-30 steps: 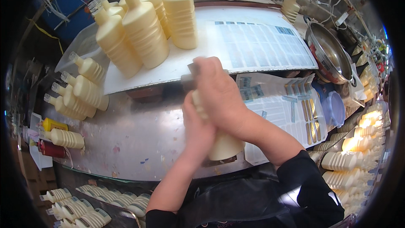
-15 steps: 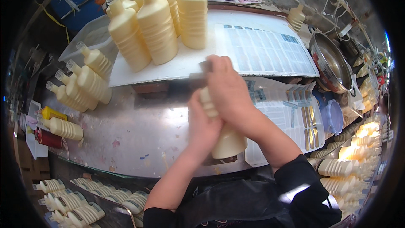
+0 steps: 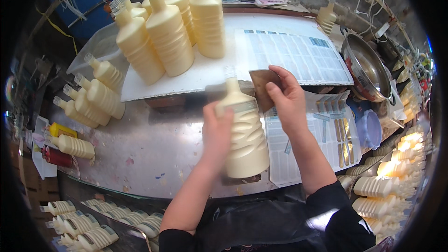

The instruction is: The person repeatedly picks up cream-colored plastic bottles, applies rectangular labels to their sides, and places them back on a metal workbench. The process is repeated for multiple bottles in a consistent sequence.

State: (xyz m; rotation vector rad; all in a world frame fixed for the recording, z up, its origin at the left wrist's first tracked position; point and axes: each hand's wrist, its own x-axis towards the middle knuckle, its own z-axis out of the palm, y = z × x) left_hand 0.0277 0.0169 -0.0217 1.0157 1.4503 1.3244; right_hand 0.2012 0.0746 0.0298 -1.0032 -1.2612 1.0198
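My left hand (image 3: pixel 216 130) is wrapped round the side of a cream-coloured ribbed bottle (image 3: pixel 246 151). The bottle tilts a little on the metal worktop, its clear neck pointing away from me. A thin greyish label strip (image 3: pixel 245 107) lies across its shoulder, close to my left thumb. To the right of the bottle, apart from it, my right hand (image 3: pixel 290 100) pinches a flat brown scraper (image 3: pixel 262 84) between thumb and fingers. Beneath that forearm lies a clear sheet of labels (image 3: pixel 287 168), partly peeled, some strips gold.
Several cream bottles (image 3: pixel 170 42) stand on a raised white board (image 3: pixel 154 86), which also bears another label sheet (image 3: pixel 289 56). More bottles (image 3: pixel 107 98) lean at the left. A metal pan (image 3: pixel 368 67) and a purple tub (image 3: pixel 369 129) are at the right. Bottle racks (image 3: pixel 100 238) flank me.
My right hand has moved off the bottle's upper part to the right with the scraper. The bottle's neck and label strip now show. My left hand still grips the bottle.
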